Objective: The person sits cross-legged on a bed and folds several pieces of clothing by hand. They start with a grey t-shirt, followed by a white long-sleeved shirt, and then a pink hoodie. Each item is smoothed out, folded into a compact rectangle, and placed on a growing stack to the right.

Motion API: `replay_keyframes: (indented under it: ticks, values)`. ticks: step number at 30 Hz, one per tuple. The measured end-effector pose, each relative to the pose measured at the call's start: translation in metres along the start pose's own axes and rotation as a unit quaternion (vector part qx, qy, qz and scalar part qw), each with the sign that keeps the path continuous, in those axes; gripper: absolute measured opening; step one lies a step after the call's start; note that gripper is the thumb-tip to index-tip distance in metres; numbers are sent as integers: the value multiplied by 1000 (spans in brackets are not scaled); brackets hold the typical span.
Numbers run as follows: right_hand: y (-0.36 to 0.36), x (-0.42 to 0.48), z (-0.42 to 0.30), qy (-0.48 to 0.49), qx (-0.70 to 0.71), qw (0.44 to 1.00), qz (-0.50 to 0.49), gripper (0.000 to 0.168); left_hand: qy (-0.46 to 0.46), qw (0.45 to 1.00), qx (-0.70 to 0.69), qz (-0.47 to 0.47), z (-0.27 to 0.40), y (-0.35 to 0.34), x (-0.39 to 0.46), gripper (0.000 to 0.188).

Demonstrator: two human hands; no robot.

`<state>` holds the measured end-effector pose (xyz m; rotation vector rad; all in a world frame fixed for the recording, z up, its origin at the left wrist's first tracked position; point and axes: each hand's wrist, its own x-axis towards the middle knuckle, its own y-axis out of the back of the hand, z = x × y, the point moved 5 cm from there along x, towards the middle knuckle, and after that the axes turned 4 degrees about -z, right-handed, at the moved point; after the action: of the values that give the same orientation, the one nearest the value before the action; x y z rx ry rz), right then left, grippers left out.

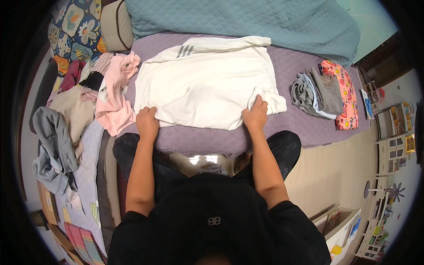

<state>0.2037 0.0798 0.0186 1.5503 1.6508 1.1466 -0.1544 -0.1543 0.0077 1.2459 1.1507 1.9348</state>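
Note:
A white long-sleeved top [205, 82] lies spread sideways on a purple quilted cover [202, 139], dark stripes showing on the sleeve along its far edge. At the near left corner of the top, my left hand [147, 123] grips the fabric with curled fingers. My right hand [255, 114] holds the near edge further right, beside a bunched part of the cloth; thumb and fingers are partly over the fabric. Wrinkles run across the near side between both hands.
Pink garments [114, 96] lie just left of the top, with a grey garment [54, 142] beyond. Folded grey clothes [326, 89] and a pink patterned fabric [347, 96] are on the right. A teal quilted cover [245, 16] borders the far side.

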Motion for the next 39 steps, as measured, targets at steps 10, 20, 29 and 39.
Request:
replay_keyframes:
  ticks: [10, 20, 29, 39]
  values:
    - [73, 80, 19, -8, 762, 648, -17, 62, 10, 1000, 12, 11, -1, -1, -2, 27]
    - [-12, 47, 114, -244, 642, 726, -38, 42, -13, 999, 35, 6, 6, 4, -2, 14]
    - [2, 52, 147, -258, 586, 767, -24, 40, -10, 999, 37, -9, 7, 2, -2, 10]
    - [37, 30, 74, -117, 118, 945, 282, 63, 32, 992, -113, -50, -8, 21, -15, 34]
